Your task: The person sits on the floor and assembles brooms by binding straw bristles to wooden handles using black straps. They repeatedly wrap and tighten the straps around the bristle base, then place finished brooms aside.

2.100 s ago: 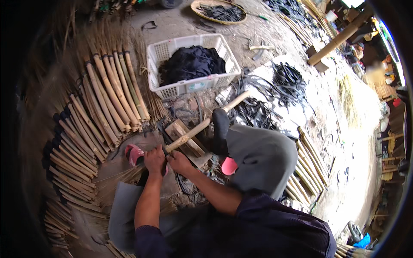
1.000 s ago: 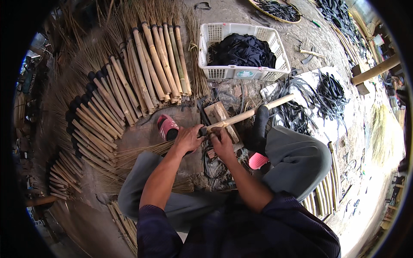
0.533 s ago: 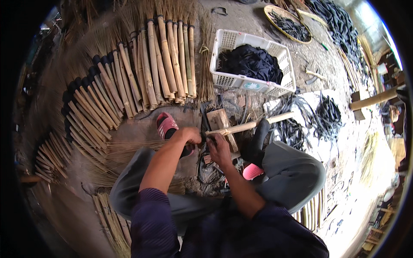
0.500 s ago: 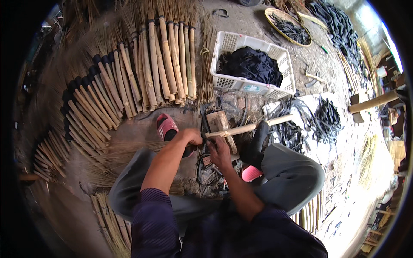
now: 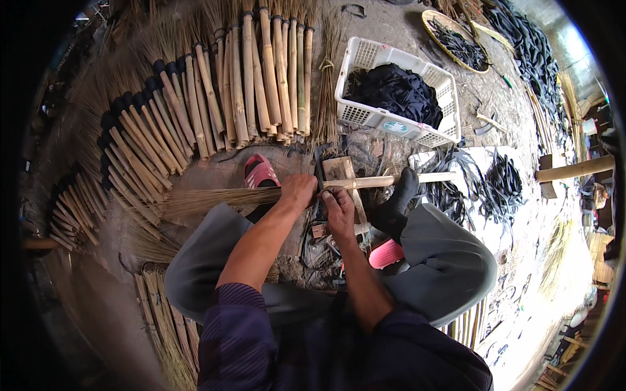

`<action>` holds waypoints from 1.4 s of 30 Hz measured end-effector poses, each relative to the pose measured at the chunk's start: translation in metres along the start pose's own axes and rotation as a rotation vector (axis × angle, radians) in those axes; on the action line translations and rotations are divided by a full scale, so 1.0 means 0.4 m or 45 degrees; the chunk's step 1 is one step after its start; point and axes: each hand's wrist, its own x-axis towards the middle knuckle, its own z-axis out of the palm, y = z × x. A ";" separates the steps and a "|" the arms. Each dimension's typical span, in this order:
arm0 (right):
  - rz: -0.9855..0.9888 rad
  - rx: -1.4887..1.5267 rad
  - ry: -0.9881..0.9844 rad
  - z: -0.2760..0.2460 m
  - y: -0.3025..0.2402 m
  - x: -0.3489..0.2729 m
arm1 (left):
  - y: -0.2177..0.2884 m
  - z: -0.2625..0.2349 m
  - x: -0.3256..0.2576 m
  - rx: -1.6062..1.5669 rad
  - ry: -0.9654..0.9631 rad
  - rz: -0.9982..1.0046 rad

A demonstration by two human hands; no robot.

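A broom lies crosswise before me, its pale bamboo handle [image 5: 372, 182] running right over my foot in a dark sock [image 5: 397, 202]. Its thin brown bristles [image 5: 222, 199] stretch out to the left. My left hand [image 5: 299, 191] is closed round the neck of the broom, where bristles meet handle. Just right of it, my right hand [image 5: 340, 212] pinches at the joint with thumb and fingers. A black strip [image 5: 319, 171] shows between the hands; its lower end is hidden by the fingers. Under the handle sits a wooden block [image 5: 339, 167].
Rows of brooms with bamboo handles [image 5: 251, 85] spread over the left and far floor. A white plastic crate [image 5: 398, 124] holds black strips. More strips [image 5: 502, 179] lie on a pale sheet at right. A round basket [image 5: 479, 67] stands far right. Pink slippers [image 5: 261, 171] are near my feet.
The broom's handle has turned to lie more level, and its bristles now stretch straight left. My left hand has moved onto the neck. The whole view has shifted slightly.
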 end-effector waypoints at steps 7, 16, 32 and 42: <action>0.161 0.240 -0.009 -0.018 0.004 -0.027 | 0.003 -0.032 0.012 0.033 -0.138 -0.043; 0.125 0.054 -0.001 -0.048 0.092 -0.096 | 0.046 -0.072 -0.003 0.080 -0.180 -0.118; 0.086 -0.847 -0.762 -0.077 0.034 0.291 | 0.007 0.006 -0.023 0.106 -0.187 -0.035; -0.159 -0.907 -0.637 -0.105 0.029 0.237 | -0.005 0.011 0.024 -0.134 -0.204 -0.110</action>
